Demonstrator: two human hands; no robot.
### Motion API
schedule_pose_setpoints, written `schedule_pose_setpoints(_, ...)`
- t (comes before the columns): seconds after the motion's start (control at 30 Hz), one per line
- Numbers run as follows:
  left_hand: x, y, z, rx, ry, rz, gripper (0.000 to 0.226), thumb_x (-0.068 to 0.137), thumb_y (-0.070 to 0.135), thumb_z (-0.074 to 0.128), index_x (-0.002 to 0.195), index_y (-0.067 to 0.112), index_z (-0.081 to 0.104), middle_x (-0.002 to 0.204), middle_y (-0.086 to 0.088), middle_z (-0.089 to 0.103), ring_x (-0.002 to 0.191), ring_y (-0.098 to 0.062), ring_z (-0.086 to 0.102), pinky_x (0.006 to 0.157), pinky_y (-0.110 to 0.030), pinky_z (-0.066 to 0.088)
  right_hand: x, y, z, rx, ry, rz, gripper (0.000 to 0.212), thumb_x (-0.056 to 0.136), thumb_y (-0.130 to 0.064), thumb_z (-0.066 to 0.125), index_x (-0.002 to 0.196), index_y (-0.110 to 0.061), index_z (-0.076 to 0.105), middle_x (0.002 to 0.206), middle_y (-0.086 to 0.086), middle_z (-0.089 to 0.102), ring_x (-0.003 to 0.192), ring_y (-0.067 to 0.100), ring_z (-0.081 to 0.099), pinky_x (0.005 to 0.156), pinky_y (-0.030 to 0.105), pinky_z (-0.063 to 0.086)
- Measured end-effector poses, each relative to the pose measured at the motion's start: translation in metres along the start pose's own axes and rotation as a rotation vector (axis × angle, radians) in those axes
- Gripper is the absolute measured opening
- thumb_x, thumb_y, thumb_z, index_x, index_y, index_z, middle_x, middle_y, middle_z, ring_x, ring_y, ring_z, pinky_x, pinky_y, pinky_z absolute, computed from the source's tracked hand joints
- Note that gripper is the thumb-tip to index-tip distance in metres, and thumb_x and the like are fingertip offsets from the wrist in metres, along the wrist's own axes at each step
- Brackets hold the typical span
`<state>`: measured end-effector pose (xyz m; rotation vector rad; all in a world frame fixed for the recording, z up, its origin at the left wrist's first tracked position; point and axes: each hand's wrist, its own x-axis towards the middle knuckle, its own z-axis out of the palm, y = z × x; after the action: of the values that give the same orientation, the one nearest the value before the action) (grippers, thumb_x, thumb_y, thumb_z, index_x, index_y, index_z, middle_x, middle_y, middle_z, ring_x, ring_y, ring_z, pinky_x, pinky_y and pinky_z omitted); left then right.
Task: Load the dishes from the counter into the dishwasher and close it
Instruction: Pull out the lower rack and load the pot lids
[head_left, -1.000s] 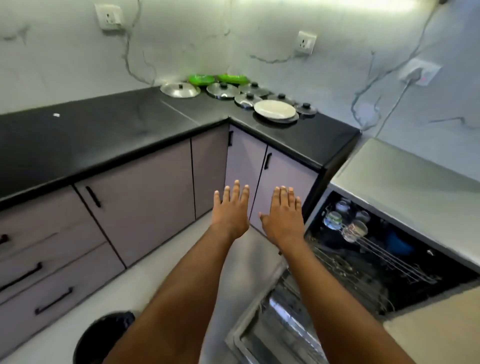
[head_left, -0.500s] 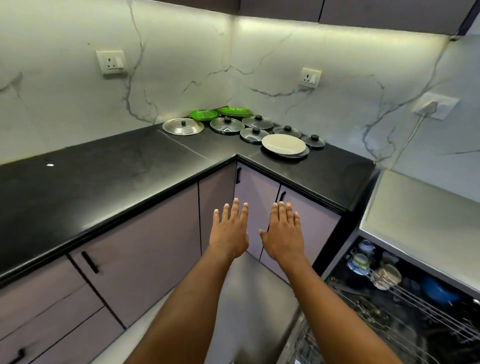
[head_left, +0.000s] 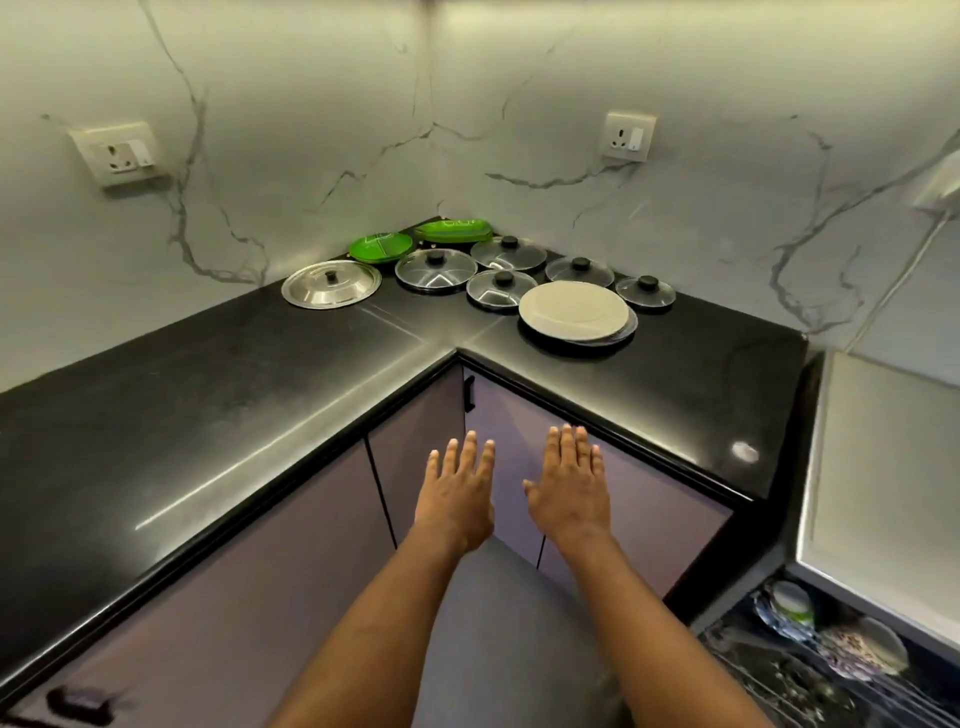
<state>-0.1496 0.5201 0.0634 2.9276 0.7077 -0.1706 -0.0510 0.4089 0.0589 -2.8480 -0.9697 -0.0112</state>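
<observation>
In the corner of the black counter (head_left: 218, 415) lie a steel lid (head_left: 331, 284), several glass lids (head_left: 435, 267), two green plates (head_left: 381, 247) and a stack topped by a white plate (head_left: 573, 310). My left hand (head_left: 457, 499) and my right hand (head_left: 570, 491) hover side by side, palms down with fingers straight, in front of the corner cabinet doors and below the counter edge. Neither holds anything. The open dishwasher (head_left: 831, 670) shows at the bottom right, with bowls and glasses in its rack.
Mauve cabinet doors (head_left: 291, 587) run under the counter. A grey appliance top (head_left: 888, 467) sits to the right above the dishwasher. Wall sockets (head_left: 115, 153) are mounted on the marble backsplash. The floor lies beneath my forearms.
The view has tilted up and moved toward the counter corner, so the dishes look nearer and most of the dishwasher has left the frame. Both hands stay flat and empty.
</observation>
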Motion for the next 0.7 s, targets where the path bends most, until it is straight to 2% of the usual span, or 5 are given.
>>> schedule_pose_setpoints(0.37, 0.115, -0.054, -0.018, -0.001, -0.061, -0.060, 0.076, 0.102, 0.030, 0.041, 0.157, 0.017, -0.011, 0.164, -0.009, -0.015, 0.151, -0.031, -0.010, 0.122, -0.050, -0.003, 0.127, -0.025, 0.004, -0.042, -0.029, -0.037, 0.086, 0.097, -0.048, 0.043, 0.154, -0.006, -0.005, 0.162, 0.015, -0.003, 0.149, 0.030, -0.007, 0.122, 0.043, -0.001)
schedule_pose_setpoints(0.7, 0.221, -0.176, -0.044, -0.046, -0.041, -0.081, 0.076, 0.100, 0.029, 0.042, 0.158, 0.018, -0.006, 0.165, -0.010, -0.011, 0.152, -0.031, -0.007, 0.122, -0.051, 0.000, 0.252, -0.110, 0.010, -0.099, -0.027, -0.054, 0.082, 0.098, -0.046, 0.042, 0.154, -0.007, -0.003, 0.162, 0.014, -0.004, 0.149, 0.029, -0.008, 0.122, 0.043, 0.000)
